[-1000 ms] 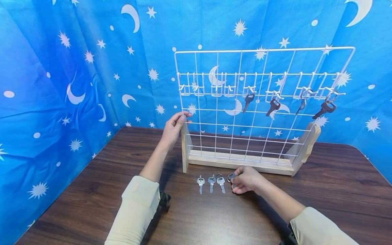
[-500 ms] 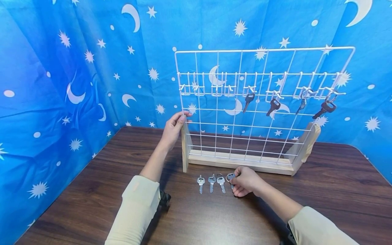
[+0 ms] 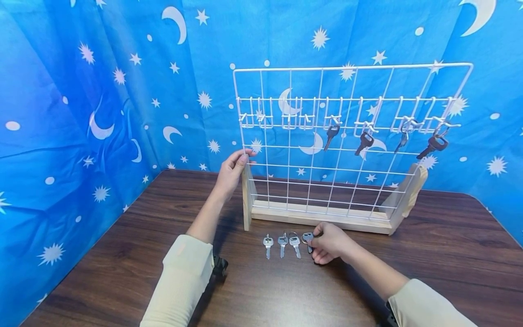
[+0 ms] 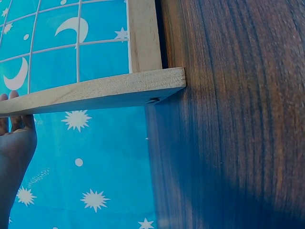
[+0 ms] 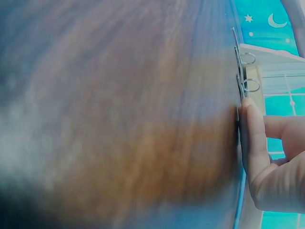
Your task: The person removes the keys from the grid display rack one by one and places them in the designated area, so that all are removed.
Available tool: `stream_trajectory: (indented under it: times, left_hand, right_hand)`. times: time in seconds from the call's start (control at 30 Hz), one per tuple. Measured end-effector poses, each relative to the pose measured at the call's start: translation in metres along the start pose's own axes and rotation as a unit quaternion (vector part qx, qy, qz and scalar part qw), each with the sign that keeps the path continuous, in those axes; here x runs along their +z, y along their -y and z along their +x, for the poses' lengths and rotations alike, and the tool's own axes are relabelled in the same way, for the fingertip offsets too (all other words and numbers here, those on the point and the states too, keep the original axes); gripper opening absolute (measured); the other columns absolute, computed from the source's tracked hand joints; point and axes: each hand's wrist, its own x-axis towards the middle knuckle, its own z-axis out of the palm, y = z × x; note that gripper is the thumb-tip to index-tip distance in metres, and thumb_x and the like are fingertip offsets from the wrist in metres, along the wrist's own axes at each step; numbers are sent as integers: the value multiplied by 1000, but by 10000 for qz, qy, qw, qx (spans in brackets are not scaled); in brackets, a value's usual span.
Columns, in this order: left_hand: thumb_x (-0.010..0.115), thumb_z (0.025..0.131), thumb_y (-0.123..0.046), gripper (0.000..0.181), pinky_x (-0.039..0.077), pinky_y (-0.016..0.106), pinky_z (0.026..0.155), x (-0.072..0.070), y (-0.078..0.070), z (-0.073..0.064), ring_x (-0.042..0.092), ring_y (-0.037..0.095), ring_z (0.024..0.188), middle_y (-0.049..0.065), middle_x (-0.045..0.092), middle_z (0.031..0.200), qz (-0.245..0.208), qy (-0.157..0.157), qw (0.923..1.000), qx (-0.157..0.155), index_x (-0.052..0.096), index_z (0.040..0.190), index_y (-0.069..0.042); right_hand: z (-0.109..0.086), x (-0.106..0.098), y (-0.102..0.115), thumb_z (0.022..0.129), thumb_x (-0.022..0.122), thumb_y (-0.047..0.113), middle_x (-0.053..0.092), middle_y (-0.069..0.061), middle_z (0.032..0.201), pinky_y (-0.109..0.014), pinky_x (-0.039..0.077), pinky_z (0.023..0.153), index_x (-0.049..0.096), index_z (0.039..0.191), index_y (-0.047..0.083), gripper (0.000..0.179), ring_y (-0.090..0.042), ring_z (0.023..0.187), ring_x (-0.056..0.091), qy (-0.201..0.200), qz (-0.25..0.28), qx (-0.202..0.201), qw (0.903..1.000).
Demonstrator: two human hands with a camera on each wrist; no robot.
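Note:
My left hand (image 3: pixel 230 175) grips the top of the left wooden upright of a white wire-grid key rack (image 3: pixel 246 200), fingers behind and thumb in front. In the left wrist view, fingertips show past the edge of the wooden upright (image 4: pixel 109 90). My right hand (image 3: pixel 331 243) is low over the table before the rack's base, thumb and index finger at the right edge of a silver key (image 3: pixel 307 237) with a ring. This key ends a row on the table, beside a second key (image 3: pixel 295 241), a third key (image 3: pixel 283 243) and another key (image 3: pixel 268 245) at the left.
Several keys hang from hooks on the grid's right half, among them a dark key (image 3: pixel 436 143) at the far right. Hooks (image 3: pixel 290 120) on the left half carry nothing. The brown wooden table (image 3: pixel 261 290) meets a blue star-and-moon curtain (image 3: pixel 122 113) behind.
The right-end key, earlier tilted in my right fingers, now lies flatter in line with the others. My right hand has shifted slightly down and right; the left hand stays at the upright.

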Motion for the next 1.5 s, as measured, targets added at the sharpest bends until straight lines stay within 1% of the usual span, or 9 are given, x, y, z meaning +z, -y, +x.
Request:
stream_trajectory:
  times: [0.23,0.43,0.57,0.73,0.8,0.9,1.07,1.3,1.5]
  left_hand:
    - [42,100,-23,39,42,35,96,-1,0,0,57,32,106,20,55,121,-44,14,10000,-30,49,125,5]
    - [39,100,-16,35,41,36,98,0,-5,0,55,37,109,24,52,123,-156,62,9998,-109,47,126,7]
    - [37,101,-13,35,41,38,97,3,-19,-4,53,41,109,28,51,123,-117,94,9998,-90,45,125,11]
    - [38,101,-14,36,41,39,97,6,-28,-7,51,43,110,30,50,123,-84,85,9999,-63,44,125,13]
    - [38,101,-14,36,41,39,98,6,-29,-8,51,44,110,29,50,123,-78,75,9999,-68,44,124,13]
    - [38,101,-13,35,40,41,98,6,-31,-8,51,44,110,29,50,123,-47,65,9999,-98,45,125,12]
    - [37,101,-12,35,40,41,98,6,-30,-8,51,44,109,30,49,124,-9,75,9999,-91,44,125,12]
    - [38,101,-14,35,40,39,99,1,-7,-1,53,40,109,25,53,123,-134,60,9999,-90,46,126,9]
    - [41,100,-22,39,41,38,97,1,-3,0,56,37,107,22,54,122,-46,25,10000,20,47,125,7]
  right_hand:
    - [-10,-10,14,87,56,0,59,-13,58,-34,54,48,44,104,-6,22,-18,47,59,-330,-582,-403,9969]
    - [-22,-25,36,87,58,5,64,-13,66,-36,55,51,49,103,-5,20,-23,52,63,-989,-689,-1197,9855]
    - [-30,-38,51,90,60,13,67,-15,77,-33,56,57,52,105,-4,24,-22,61,66,-1544,-776,-1805,9683]
    - [-38,-48,67,92,59,23,68,-16,89,-24,54,65,53,111,-1,32,-21,74,68,-2279,-922,-2514,9362]
    - [-39,-50,72,92,59,25,68,-16,93,-20,52,65,53,113,-1,34,-20,76,68,-2489,-828,-2749,9250]
    - [-41,-52,80,92,58,26,66,-17,100,-16,51,65,51,117,-1,37,-15,79,67,-2628,-500,-2996,9158]
    - [-43,-52,93,93,57,26,63,-13,111,-18,51,73,47,126,2,41,-17,90,65,-2725,-202,-3141,9092]
    - [-42,-52,109,94,53,34,55,-12,125,-37,47,90,38,135,5,53,-24,105,60,-2594,187,-3086,9149]
    - [-42,-53,121,96,49,31,53,-15,127,-38,42,96,34,137,3,52,-26,109,57,-2576,511,-3106,9135]
